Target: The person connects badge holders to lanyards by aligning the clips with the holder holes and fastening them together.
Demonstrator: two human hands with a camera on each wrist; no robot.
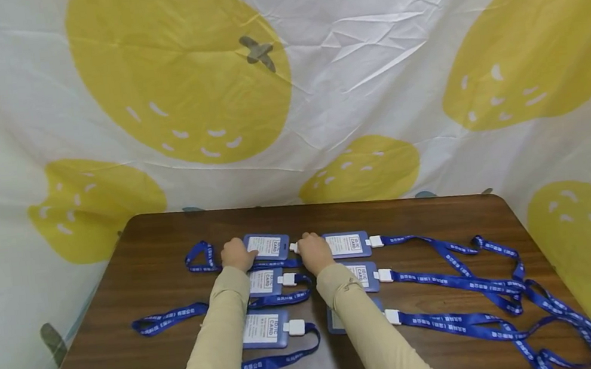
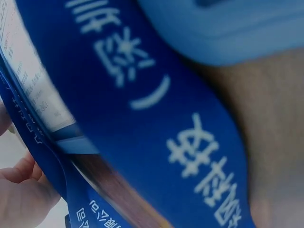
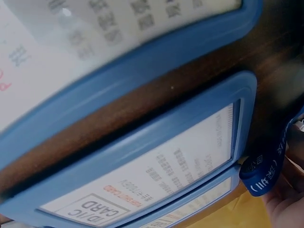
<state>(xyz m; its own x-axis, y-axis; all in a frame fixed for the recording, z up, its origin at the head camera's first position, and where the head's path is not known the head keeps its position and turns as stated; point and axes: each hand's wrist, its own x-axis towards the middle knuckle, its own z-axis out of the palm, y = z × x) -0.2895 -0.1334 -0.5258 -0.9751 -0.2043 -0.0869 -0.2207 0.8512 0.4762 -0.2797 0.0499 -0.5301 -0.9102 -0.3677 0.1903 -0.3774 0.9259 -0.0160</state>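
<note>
Six blue badge holders with white ID cards lie in two columns, each on a blue printed lanyard with a white clip. My left hand (image 1: 237,254) is at the left edge of the back-left badge holder (image 1: 267,247), its thumb against that edge. My right hand (image 1: 315,253) grips the same badge's lanyard (image 3: 260,176) beside its white clip (image 1: 294,248); most of its fingers are hidden in the head view. A lanyard strap (image 2: 142,114) crosses close up in the left wrist view. The back-right badge holder (image 1: 346,244) lies just right of my right hand.
Left of my left hand, a lanyard loop (image 1: 201,257) lies on the brown wooden table (image 1: 160,235). Long tangled lanyards (image 1: 501,289) spread over the table's right side. Behind the table hangs a white cloth (image 1: 360,81) with yellow fruit prints.
</note>
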